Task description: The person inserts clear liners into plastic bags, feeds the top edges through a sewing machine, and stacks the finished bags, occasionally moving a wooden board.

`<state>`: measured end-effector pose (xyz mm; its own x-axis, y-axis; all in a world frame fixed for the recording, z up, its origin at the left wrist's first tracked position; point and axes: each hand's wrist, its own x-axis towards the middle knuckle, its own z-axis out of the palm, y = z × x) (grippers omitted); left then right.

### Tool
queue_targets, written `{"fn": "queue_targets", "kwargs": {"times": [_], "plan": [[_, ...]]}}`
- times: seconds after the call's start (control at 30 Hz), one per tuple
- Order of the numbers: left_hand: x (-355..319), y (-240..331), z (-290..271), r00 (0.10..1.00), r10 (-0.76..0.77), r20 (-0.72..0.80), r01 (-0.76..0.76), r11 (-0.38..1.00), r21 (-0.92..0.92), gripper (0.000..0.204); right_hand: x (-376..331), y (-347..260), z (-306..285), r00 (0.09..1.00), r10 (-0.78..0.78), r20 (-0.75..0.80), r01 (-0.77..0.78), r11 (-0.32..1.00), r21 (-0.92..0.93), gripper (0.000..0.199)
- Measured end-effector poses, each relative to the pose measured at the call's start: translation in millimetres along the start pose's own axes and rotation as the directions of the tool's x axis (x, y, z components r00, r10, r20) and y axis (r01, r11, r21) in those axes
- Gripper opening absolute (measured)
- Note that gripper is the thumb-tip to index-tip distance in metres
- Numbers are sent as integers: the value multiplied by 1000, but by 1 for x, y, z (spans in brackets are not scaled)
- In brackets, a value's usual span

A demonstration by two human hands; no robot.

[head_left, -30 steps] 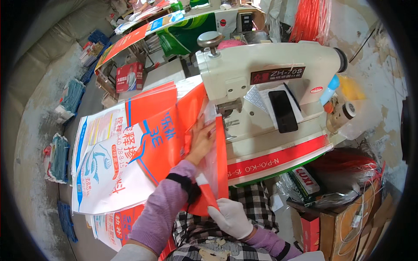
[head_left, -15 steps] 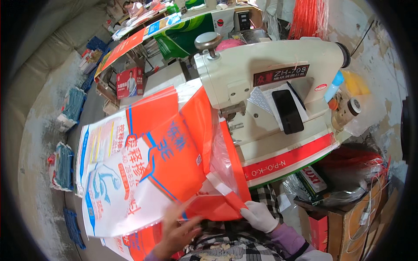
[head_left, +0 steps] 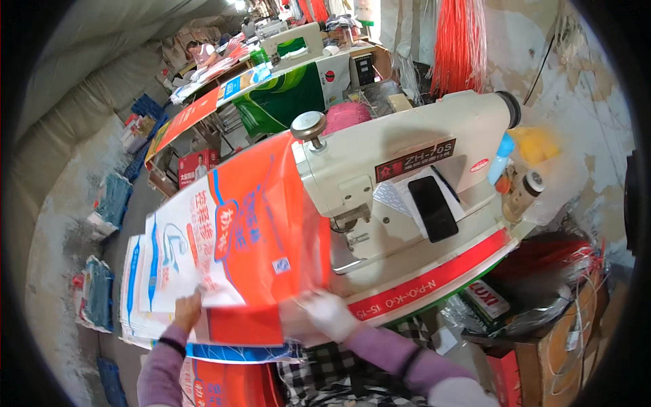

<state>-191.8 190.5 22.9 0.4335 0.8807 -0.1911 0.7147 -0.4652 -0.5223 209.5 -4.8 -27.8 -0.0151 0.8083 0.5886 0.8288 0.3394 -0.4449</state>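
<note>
A printed orange and white woven sack [head_left: 264,224], blurred in part, is stretched out left of the cream sewing machine [head_left: 413,139]. My bare left hand [head_left: 188,311] has its fingers closed on the sack's near left edge. In a white glove, my right hand [head_left: 329,315] grips the sack's near right corner, just in front of the machine's bed. The glove is smeared by motion, and its fingertips are partly hidden. The sack's orange end lies beside the needle area [head_left: 352,234]. Under it, more white and blue sacks [head_left: 135,298] are stacked.
A black phone [head_left: 432,209] lies on papers on the machine bed, near a bottle [head_left: 523,197]. To the right stands a wooden cabinet [head_left: 553,353] with packages on top. Blue bundles [head_left: 96,295] are on the floor at left. Another person [head_left: 202,54] sits at a far table.
The sack has moved away from me and spread out flatter alongside the machine. My left hand has gone left to its edge; my right hand has shifted left and slightly up. The view has tilted up.
</note>
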Motion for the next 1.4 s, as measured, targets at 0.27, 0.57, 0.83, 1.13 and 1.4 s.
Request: {"fn": "queue_targets", "kwargs": {"times": [0.27, 0.57, 0.83, 1.13, 1.4], "plan": [[-120, -144, 130, 677, -736, 11, 594, 537, -599, 50, 34, -100, -42, 710, -363, 604, 117, 906, 407, 29], [-251, 190, 3, 365, -628, 688, 176, -679, -713, 65, 164, -27, 25, 727, 140, 672, -225, 974, 40, 59], [-327, 163, -10, 170, -700, 694, -78, -711, -698, 26, 86, -66, 41, 902, 1, 431, -218, 863, 455, 38], [-492, 207, -4, -70, -638, 767, -492, -647, -583, 31, 10, -220, 177, 661, -522, 539, 285, 839, 463, 35], [-464, 254, 58, -149, -576, 804, -252, -764, -594, 27, -71, -165, 229, 707, -85, 703, -379, 793, 477, 43]]}}
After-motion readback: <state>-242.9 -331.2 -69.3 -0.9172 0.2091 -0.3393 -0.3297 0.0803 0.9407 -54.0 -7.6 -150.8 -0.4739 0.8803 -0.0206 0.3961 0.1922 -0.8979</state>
